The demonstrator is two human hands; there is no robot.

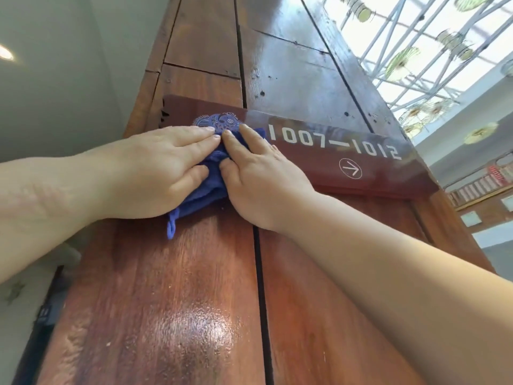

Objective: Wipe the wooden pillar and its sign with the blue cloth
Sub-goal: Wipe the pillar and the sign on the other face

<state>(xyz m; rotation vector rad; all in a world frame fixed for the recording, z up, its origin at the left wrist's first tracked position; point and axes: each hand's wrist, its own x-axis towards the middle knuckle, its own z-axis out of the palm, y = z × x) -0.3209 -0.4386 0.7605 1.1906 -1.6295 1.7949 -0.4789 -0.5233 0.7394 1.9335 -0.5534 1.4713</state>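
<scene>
I'm watching both hands flat on the blue cloth [206,187], pressing it against the wooden pillar [172,287] right where the lower left edge of the sign [369,159] meets the planks, so I judge this to be the sign-wiping step, with the cloth sitting over the sign's left end just under the round blue emblem [219,122]. My left hand [163,168] lies with fingers straight and together, thumb tucked along the cloth, pushing rather than gripping; my right hand [258,173] is the same, fingers extended, its fingertips almost touching those of the left. Neither hand curls round the cloth. The cloth looks like soft terry or microfibre, bunched into folds between the hands, with a small loop hanging from its lower corner. The sign is a smooth, dark red, glossy panel with white numerals [333,143] reading 1007—1012 and a circled arrow [350,168] below them. The pillar is varnished reddish-brown planking with visible grain, a dark seam [261,301] running up its middle, and a bright sheen low on the face that may be damp or just reflection. Above the sign the boards look darker, pitted with small holes. Next, I reckon the cloth needs sliding rightwards across the numerals with even flat pressure, then over the arrow and the sign's edges
</scene>
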